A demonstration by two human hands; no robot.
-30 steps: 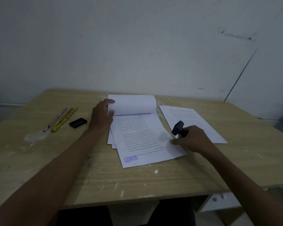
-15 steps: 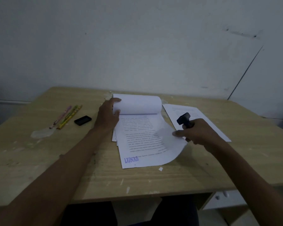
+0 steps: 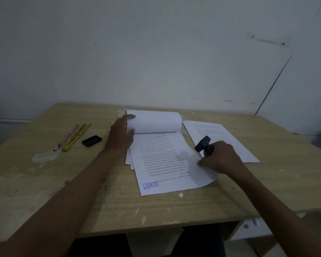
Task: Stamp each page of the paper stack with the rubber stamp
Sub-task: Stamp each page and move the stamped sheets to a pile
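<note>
A stack of printed pages lies in the middle of the wooden desk. Its top page bears a blue stamp mark near the front left corner. Earlier pages are rolled back in a curl at the far end, and my left hand holds that curl down. My right hand grips the black rubber stamp and pinches the top page's right edge, which bends upward.
A loose printed sheet lies to the right of the stack. On the left are three pencils, a small black case and a clear plastic scrap. A wall rises right behind the desk.
My right hand has lifted the top page's right edge off the stack, with the stamp still in it. My left hand stays on the curled pages.
</note>
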